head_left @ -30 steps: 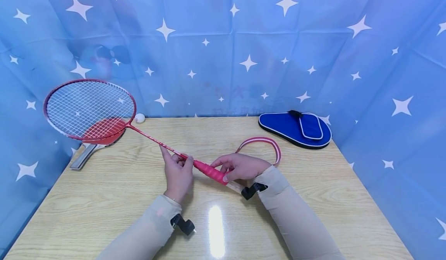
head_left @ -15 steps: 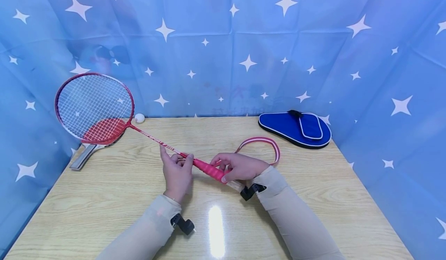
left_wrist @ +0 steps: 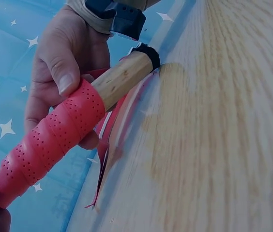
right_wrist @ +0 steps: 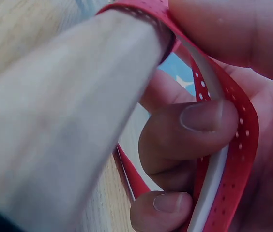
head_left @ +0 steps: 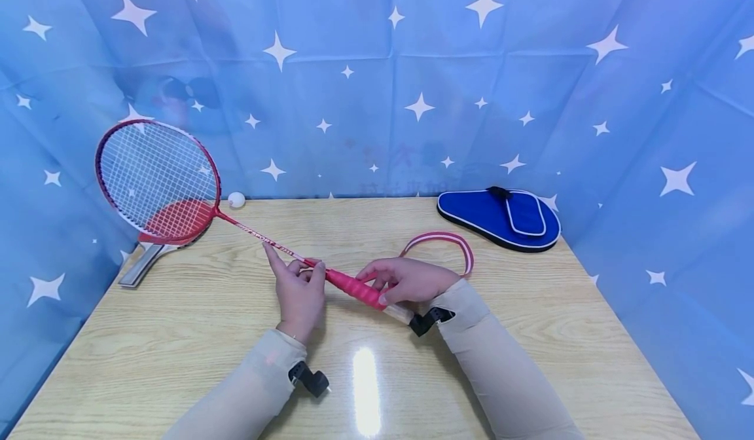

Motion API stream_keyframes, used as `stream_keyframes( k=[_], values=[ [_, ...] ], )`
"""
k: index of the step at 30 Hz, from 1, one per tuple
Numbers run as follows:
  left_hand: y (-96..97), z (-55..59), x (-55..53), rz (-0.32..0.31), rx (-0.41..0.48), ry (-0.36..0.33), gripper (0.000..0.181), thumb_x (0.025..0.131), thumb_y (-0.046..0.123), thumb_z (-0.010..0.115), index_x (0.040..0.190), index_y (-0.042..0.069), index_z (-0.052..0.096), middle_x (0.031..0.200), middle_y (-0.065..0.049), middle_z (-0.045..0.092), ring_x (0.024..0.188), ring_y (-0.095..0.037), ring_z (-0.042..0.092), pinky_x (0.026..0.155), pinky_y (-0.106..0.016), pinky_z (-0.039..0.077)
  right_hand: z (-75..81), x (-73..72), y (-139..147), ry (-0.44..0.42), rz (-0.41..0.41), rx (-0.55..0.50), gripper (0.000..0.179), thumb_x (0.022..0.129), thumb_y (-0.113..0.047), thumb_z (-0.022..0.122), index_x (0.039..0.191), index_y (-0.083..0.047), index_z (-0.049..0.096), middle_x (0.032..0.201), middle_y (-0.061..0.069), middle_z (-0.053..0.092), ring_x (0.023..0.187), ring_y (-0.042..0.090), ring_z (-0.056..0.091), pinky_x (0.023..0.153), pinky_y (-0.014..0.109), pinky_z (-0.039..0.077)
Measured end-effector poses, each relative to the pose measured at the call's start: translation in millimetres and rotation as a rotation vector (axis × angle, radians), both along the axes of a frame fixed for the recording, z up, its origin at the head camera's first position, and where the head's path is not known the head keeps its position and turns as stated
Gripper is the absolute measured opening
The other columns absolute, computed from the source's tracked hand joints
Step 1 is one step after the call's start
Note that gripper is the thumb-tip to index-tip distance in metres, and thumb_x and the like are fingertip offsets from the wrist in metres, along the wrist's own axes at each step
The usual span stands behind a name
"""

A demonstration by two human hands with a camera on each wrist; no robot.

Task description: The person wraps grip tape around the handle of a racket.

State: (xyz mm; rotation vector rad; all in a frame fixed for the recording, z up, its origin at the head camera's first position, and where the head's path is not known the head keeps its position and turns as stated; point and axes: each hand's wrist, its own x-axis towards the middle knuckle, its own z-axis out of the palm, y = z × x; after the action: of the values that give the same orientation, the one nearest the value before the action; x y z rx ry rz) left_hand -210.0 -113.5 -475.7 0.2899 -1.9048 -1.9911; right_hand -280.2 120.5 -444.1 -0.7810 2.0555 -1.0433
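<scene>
Slanting over the counter [head_left: 147, 345], the badminton racket [head_left: 259, 235] has its lower shaft [head_left: 296, 255] pinched by the left hand [head_left: 301, 296] while the right hand [head_left: 410, 279] holds the perforated red grip tape [right_wrist: 247, 133], best drawn taut, I'd say, with even overlaps down the bare wooden handle [left_wrist: 124, 75].

A badminton racket [head_left: 253, 232] slants over a table [head_left: 336, 230], its head at the far left and its butt end near the middle. The left hand [head_left: 302, 299] is where shaft meets handle; the right hand [head_left: 412, 279] is farther right, near the butt end, with grip tape [head_left: 438, 236] looping behind it. On the table's far left, a table tennis paddle [head_left: 143, 264] lies behind the racket's head (partly seen through the strings), a ball [head_left: 236, 200] to its right. A paddle case [head_left: 489, 216] lies at the far right, a curtain [head_left: 353, 21] behind everything.
</scene>
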Motion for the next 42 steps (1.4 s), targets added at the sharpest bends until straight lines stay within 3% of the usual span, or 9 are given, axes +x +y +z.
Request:
stream_keyframes(
  k=[5,11,16,21,27,31,35,39,42],
  values=[
    [-0.6,0.6,0.4,-0.017,0.033,-0.012,0.117,0.1,0.001,0.065,0.163,0.047,-0.022,0.115,-0.029,0.064,0.087,-0.024,0.068,0.081,-0.022,0.06,0.7,-0.2,0.8,-0.03,-0.011,0.005,0.055,0.092,-0.007,0.078,0.141,-0.027,0.065,0.116,0.001,0.074,0.109,0.022,0.067,0.089,0.036,0.057],
    [-1.6,-1.1,-0.1,-0.025,0.054,-0.003,0.115,0.101,0.001,0.063,0.162,0.049,-0.021,0.116,-0.03,0.063,0.092,-0.026,0.069,0.085,-0.023,0.06,3.0,1.7,0.1,0.002,-0.009,0.02,0.054,0.092,-0.012,0.081,0.141,-0.028,0.066,0.113,-0.001,0.073,0.106,0.023,0.066,0.089,0.037,0.055],
    [-1.6,-1.1,-1.1,-0.024,0.046,0.001,0.114,0.102,0.001,0.061,0.163,0.049,-0.022,0.115,-0.031,0.063,0.091,-0.026,0.067,0.084,-0.022,0.059,3.8,1.3,0.5,0.072,-0.014,0.032,0.055,0.088,-0.018,0.086,0.138,-0.032,0.068,0.107,0.001,0.069,0.097,0.024,0.061,0.078,0.036,0.053],
    [-1.0,0.5,-0.7,-0.027,0.063,0.002,0.113,0.102,-0.002,0.059,0.162,0.05,-0.022,0.108,-0.023,0.062,0.092,-0.028,0.065,0.083,-0.022,0.059,3.8,1.0,0.4,0.062,-0.01,0.013,0.052,0.088,-0.018,0.086,0.136,-0.028,0.068,0.094,0.006,0.066,0.078,0.021,0.054,0.062,0.029,0.045],
    [-0.7,1.8,-0.1,-0.042,0.072,0.02,0.112,0.101,-0.003,0.057,0.162,0.049,-0.022,0.106,-0.022,0.06,0.091,-0.029,0.064,0.08,-0.023,0.058,2.4,-0.3,0.0,0.08,0.027,-0.018,0.045,0.092,-0.013,0.081,0.134,-0.024,0.068,0.09,0.004,0.065,0.073,0.018,0.052,0.06,0.027,0.041],
    [-0.7,1.8,-0.2,-0.043,0.071,0.023,0.113,0.101,-0.004,0.057,0.162,0.049,-0.021,0.104,-0.018,0.061,0.089,-0.026,0.064,0.08,-0.023,0.058,1.4,-1.2,0.2,0.104,0.036,-0.014,0.045,0.093,-0.013,0.08,0.134,-0.025,0.068,0.09,0.004,0.065,0.075,0.019,0.053,0.062,0.028,0.043],
    [-1.3,0.9,0.0,-0.052,0.078,0.02,0.113,0.102,-0.003,0.057,0.162,0.05,-0.022,0.105,-0.02,0.06,0.091,-0.027,0.064,0.082,-0.023,0.058,0.4,-1.1,-0.6,0.112,0.014,0.016,0.046,0.091,-0.016,0.083,0.133,-0.029,0.069,0.098,0.003,0.068,0.086,0.022,0.058,0.073,0.032,0.049],
    [-2.1,0.0,0.3,-0.061,0.075,0.022,0.112,0.102,-0.003,0.056,0.161,0.051,-0.023,0.111,-0.026,0.059,0.096,-0.033,0.064,0.084,-0.023,0.059,-0.2,0.4,-2.2,0.071,-0.002,0.053,0.05,0.091,-0.019,0.084,0.136,-0.032,0.069,0.109,-0.003,0.072,0.102,0.022,0.064,0.088,0.039,0.054],
    [-2.2,0.3,0.6,-0.065,0.068,0.023,0.111,0.102,-0.003,0.055,0.162,0.05,-0.023,0.111,-0.025,0.059,0.096,-0.034,0.064,0.083,-0.024,0.058,-0.8,1.4,-3.2,0.039,-0.002,0.064,0.051,0.092,-0.018,0.082,0.14,-0.03,0.068,0.111,-0.003,0.074,0.104,0.022,0.066,0.091,0.039,0.054]
  ],
)
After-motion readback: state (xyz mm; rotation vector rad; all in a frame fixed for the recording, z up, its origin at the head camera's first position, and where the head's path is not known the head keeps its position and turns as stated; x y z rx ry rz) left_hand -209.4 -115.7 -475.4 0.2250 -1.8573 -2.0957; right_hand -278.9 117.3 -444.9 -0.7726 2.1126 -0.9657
